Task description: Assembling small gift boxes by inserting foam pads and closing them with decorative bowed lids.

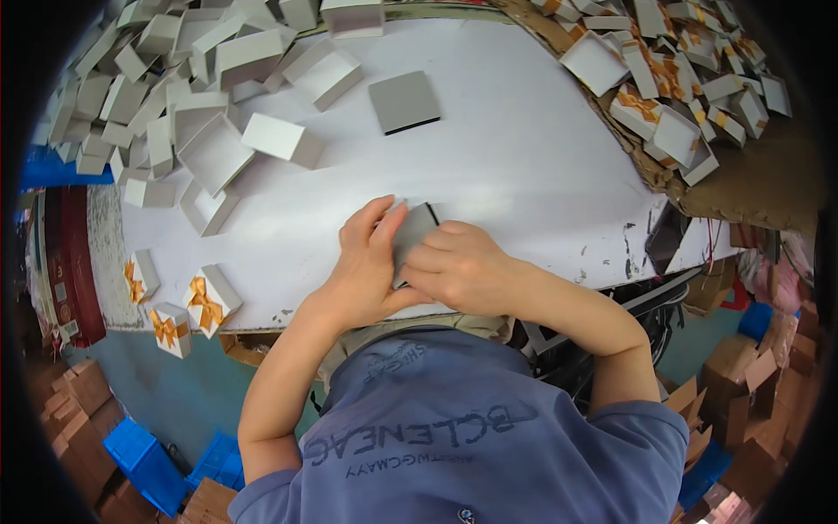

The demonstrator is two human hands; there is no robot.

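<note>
Both my hands meet at the near middle of the white table, around a grey pad (pixel 414 230) with a black edge. My left hand (pixel 367 258) wraps its left side, thumb low and fingers up along it. From the right, my right hand (pixel 458 266) grips the pad with curled fingers. The pad stands tilted between them, and its lower part is hidden by my fingers. Something pale shows by my left fingertips, too covered to make out. Farther up lies another flat grey square pad (pixel 405 102) with a black edge.
Open white box halves (pixel 214 153) are heaped at the far left. White lids with orange ribbon (pixel 642 105) pile on cardboard at the far right. Several white gift boxes with orange bows (pixel 209 301) sit at the near left edge. Blue crates (pixel 147 465) stand on the floor.
</note>
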